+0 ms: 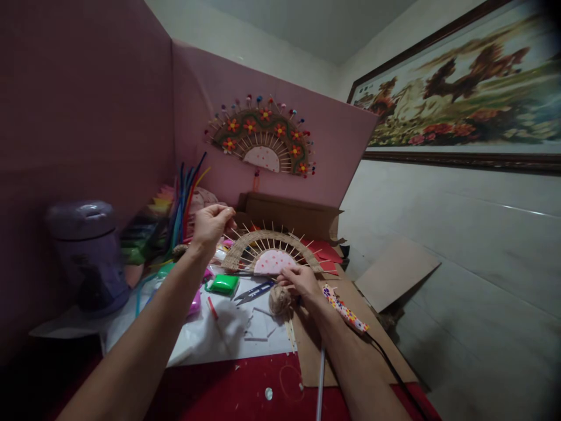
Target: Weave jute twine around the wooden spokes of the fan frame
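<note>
A half-round fan of thin sticks woven with brown twine stands over the table, with a white half-circle with pink dots at its base. My right hand pinches the lower edge of that half-circle. Raised at the fan's upper left, my left hand has its fingertips pressed together; whatever they hold is too small to make out. Just under my right fingers lies a ball of twine. Blue-handled thread snips rest left of the ball.
A finished-looking fan with orange flowers hangs on the pink board. A purple jar stands at left near pipe cleaners. A green clay pack, cardboard and a flower-patterned glue gun lie on the table.
</note>
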Action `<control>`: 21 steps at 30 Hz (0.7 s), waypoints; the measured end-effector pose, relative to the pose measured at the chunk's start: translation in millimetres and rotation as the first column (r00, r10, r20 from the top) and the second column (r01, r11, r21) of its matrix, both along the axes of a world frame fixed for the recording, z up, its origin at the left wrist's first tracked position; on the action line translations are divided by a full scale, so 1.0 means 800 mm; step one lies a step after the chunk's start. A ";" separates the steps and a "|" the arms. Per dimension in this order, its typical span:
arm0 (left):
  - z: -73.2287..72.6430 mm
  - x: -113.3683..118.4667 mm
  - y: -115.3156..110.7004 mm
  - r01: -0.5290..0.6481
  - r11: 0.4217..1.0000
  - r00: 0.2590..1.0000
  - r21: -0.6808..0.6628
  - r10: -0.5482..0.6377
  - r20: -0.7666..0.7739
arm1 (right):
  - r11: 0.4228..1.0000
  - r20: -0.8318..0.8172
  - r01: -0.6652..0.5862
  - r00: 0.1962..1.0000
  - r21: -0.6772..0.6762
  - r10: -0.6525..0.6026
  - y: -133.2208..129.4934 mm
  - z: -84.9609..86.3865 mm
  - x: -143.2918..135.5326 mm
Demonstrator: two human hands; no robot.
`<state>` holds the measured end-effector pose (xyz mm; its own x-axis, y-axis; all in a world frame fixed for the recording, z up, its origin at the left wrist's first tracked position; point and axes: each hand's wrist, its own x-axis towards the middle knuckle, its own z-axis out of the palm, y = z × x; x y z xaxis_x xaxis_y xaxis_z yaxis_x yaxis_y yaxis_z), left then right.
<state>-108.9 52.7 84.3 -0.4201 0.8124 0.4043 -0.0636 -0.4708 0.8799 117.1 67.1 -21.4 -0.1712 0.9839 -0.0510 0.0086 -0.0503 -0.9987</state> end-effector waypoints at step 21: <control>-0.130 0.108 -0.047 0.419 0.891 0.907 -0.173 -0.419 0.034 | 0.923 -0.090 -0.008 0.995 0.386 0.046 -0.019 -0.011 -0.013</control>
